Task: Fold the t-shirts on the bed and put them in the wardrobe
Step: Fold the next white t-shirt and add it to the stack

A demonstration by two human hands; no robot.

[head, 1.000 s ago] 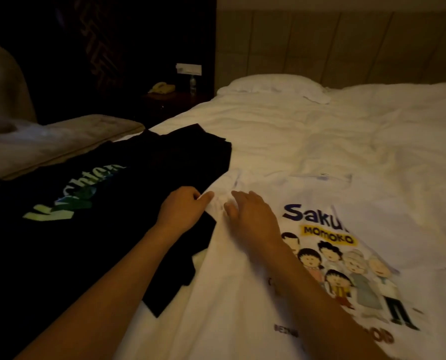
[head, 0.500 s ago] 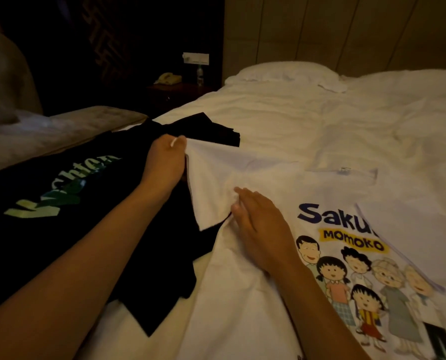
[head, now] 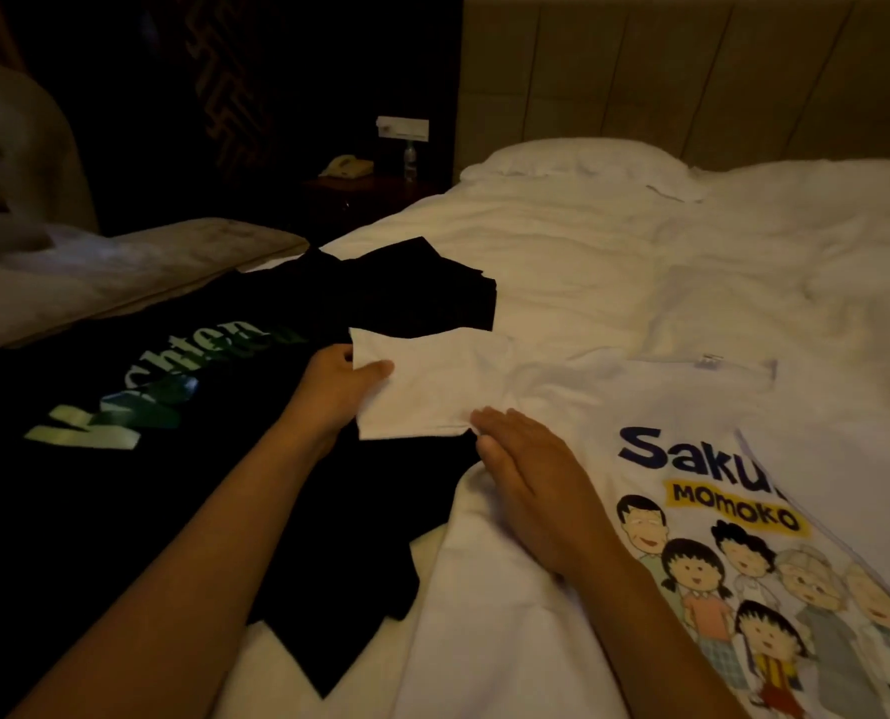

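While left hand (head: pixel 336 389) pinches sleeve (head: pixel 427 389) of white t-shirt (head: pixel 562 640) on bed (head: pixel 588 262), I keep right hand (head: pixel 531 490) flat, open, pressing shirt body. Risk: sleeve drags black t-shirt (head: pixel 121 485) beneath; uneven pull skews fold.

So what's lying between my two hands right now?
In the head view, the white t-shirt's sleeve spans it: the left hand pinches its outer edge, the right hand lies flat at its base.
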